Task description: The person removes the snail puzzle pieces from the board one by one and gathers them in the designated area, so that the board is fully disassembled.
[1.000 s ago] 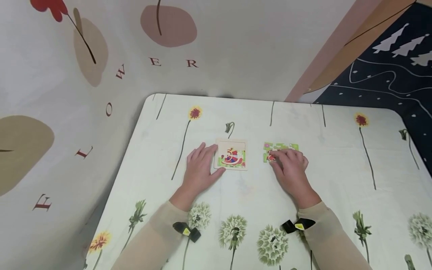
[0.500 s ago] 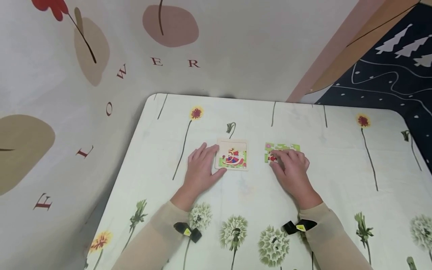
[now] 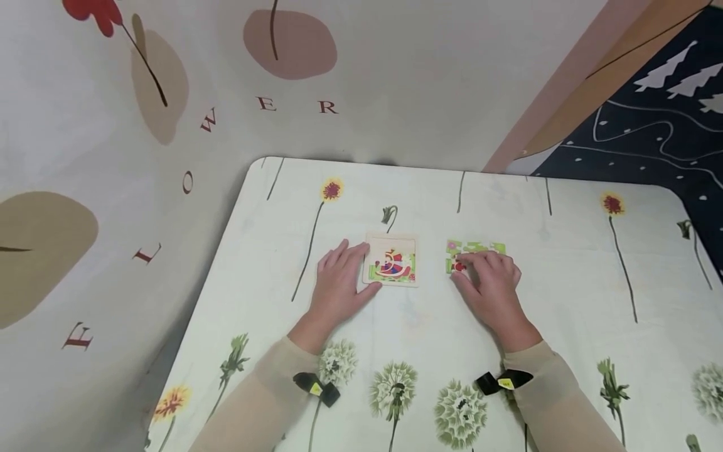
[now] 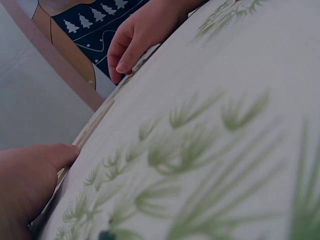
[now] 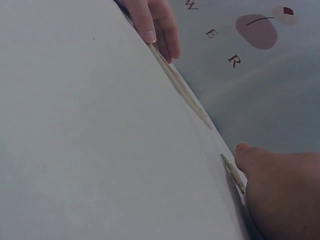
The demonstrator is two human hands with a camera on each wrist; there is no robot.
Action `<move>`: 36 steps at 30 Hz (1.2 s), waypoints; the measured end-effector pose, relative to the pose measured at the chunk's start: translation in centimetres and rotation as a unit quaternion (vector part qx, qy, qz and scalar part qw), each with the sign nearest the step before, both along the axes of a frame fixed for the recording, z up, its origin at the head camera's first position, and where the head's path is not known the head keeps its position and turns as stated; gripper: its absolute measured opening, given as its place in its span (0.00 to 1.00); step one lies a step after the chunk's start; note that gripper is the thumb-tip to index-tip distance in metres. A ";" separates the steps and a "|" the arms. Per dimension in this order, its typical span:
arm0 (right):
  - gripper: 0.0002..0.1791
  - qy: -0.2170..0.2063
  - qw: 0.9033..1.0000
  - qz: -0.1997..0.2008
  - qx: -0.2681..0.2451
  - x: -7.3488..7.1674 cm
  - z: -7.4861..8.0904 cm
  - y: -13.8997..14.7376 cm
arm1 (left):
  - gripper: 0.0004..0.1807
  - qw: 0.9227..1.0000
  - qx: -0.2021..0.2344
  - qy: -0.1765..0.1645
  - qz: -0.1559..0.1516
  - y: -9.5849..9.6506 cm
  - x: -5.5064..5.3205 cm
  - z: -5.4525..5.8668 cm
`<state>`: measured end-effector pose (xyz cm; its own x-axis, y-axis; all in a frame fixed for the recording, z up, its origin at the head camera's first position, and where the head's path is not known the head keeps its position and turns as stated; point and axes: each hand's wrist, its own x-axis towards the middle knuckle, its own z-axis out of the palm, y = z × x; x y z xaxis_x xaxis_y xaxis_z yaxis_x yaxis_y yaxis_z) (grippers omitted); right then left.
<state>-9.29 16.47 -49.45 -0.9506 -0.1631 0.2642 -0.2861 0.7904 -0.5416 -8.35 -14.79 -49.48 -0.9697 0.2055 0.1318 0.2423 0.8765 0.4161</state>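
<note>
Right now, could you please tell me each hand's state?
Left hand: open, touching the puzzle tray.
Right hand: curved over the puzzle pieces; any grip cannot be told.

One white, flower-printed table [image 3: 418, 326] with rounded far corners is standing before a pale wall [image 3: 418, 88] bearing red letters [image 3: 327, 107], a navy panel [image 3: 649, 150] with white trees [image 3: 665, 69] showing at far right.

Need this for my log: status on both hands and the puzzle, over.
Left hand touching puzzle tray at its left side. Right hand at loose pieces, grip unclear. Tray partly filled, upper part bare. Right hand hides some pieces.
</note>
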 end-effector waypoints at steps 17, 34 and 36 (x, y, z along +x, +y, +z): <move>0.26 0.015 0.998 0.056 0.017 -1.4 1.1 -6.6 | 0.43 1.000 0.001 0.004 -0.002 -0.1 0.2 -0.1; 0.25 -0.041 0.994 0.077 0.069 -2.1 1.1 -10.4 | 0.43 1.000 -0.005 0.006 -0.007 0.0 0.1 -0.1; 0.25 -0.048 0.993 0.082 0.075 -2.1 1.1 -10.5 | 0.43 1.000 -0.005 0.009 -0.007 0.0 0.2 -0.1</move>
